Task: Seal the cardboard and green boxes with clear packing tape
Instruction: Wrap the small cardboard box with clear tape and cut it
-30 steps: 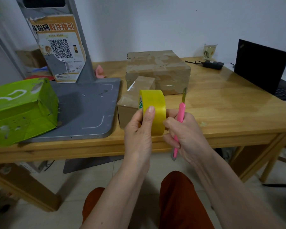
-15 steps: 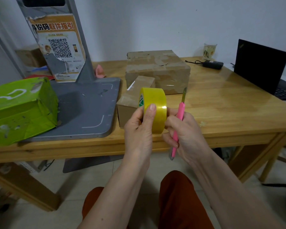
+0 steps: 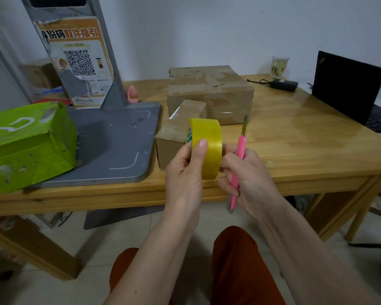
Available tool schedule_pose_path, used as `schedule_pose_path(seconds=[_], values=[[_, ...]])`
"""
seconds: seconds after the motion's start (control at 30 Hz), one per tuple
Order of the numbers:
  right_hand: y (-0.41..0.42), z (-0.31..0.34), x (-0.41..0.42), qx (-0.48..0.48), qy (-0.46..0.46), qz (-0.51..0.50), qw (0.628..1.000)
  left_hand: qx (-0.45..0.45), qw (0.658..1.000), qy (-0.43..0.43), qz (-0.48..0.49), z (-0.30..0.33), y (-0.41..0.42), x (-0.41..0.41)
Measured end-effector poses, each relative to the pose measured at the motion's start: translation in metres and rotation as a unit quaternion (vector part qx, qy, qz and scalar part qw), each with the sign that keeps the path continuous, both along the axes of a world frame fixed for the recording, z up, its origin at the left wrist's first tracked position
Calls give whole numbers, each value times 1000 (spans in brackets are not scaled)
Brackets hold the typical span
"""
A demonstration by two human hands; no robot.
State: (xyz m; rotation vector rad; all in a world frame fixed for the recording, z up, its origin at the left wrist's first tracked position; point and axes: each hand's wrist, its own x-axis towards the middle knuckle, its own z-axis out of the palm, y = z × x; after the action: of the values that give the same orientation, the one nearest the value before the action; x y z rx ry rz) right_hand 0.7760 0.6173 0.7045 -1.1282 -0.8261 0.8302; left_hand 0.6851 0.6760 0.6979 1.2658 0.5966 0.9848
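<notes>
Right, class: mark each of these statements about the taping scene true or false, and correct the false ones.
1. The left hand holds the tape roll. True.
2. The right hand holds a pink knife. True.
3. The green box sits on top of the big cardboard box. False: it rests on the grey base plate, far to the left.
4. The laptop is shut. False: its screen stands open.

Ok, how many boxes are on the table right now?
3: a green box at the left edge, a large cardboard box mid-table, and a small cardboard box in front of it, partly hidden by the tape roll.
</notes>
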Motion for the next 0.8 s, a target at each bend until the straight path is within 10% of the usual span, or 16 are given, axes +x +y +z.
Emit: schedule_pose_path(seconds=[0.8], values=[[-4,5,-5,-7,37,-10,999,-19,1000,-15,5,-1,-1,2]])
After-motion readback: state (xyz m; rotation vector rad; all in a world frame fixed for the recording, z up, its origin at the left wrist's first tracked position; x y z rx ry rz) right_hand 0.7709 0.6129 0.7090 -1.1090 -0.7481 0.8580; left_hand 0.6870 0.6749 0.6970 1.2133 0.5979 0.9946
